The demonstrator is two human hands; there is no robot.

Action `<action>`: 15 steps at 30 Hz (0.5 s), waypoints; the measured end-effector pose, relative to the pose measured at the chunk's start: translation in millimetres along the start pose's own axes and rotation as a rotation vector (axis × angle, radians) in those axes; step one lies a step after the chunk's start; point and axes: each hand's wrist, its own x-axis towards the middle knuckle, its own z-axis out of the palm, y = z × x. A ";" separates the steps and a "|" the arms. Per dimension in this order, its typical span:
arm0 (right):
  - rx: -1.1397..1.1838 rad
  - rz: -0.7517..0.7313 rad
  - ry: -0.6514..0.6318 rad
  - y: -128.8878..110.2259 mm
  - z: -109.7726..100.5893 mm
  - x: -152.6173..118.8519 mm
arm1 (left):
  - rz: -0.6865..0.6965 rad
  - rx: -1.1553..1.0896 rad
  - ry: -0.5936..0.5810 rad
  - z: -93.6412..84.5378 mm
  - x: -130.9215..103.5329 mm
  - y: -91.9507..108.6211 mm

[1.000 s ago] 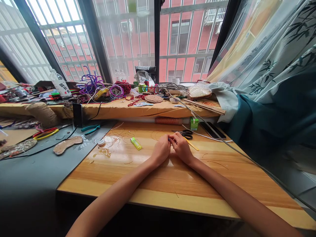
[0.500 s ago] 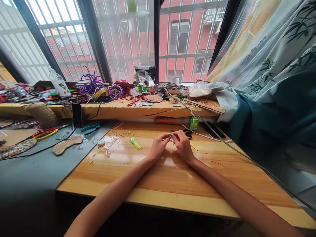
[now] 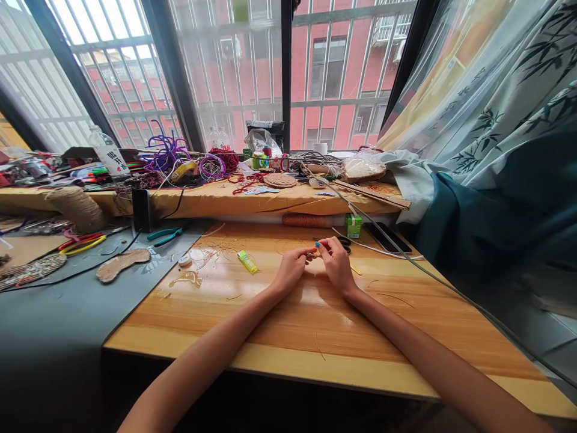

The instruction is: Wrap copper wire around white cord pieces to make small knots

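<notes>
My left hand and my right hand meet above the wooden tabletop, forearms resting toward its front edge. Both hands are closed, fingertips pinched near each other. Something small and thin shows between them, too small to name. A bright blue spot sits at the right fingertips; I cannot tell if it is a nail or a small piece. Behind the right hand lie black-handled scissors, partly hidden. A yellow-green lighter lies left of my left hand, with loose brown thread beyond it.
A green box, a dark phone and a brown thread spool are at the back. Teal pliers and a curved brown piece lie on the grey surface. A cluttered shelf spans the rear; a cord crosses the right.
The fingertips have drawn slightly apart; the right fingers have shifted up and right. The blue spot moved with them, and the blue at the left fingertips is out of sight.
</notes>
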 end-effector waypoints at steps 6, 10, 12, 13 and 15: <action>0.013 0.044 0.038 8.6 1.2 2.9 | -0.008 0.023 -0.090 1.7 1.0 -2.3; 0.018 0.079 0.069 12.7 2.1 4.1 | 0.003 0.055 -0.119 1.6 1.1 -4.1; 0.020 0.089 0.079 13.5 2.3 4.4 | -0.002 0.067 -0.130 1.4 1.0 -4.6; 0.021 0.090 0.082 13.5 2.3 4.5 | -0.006 0.075 -0.132 1.2 1.0 -4.6; 0.021 0.086 0.086 12.9 2.1 4.8 | -0.011 0.094 -0.132 1.0 0.8 -4.5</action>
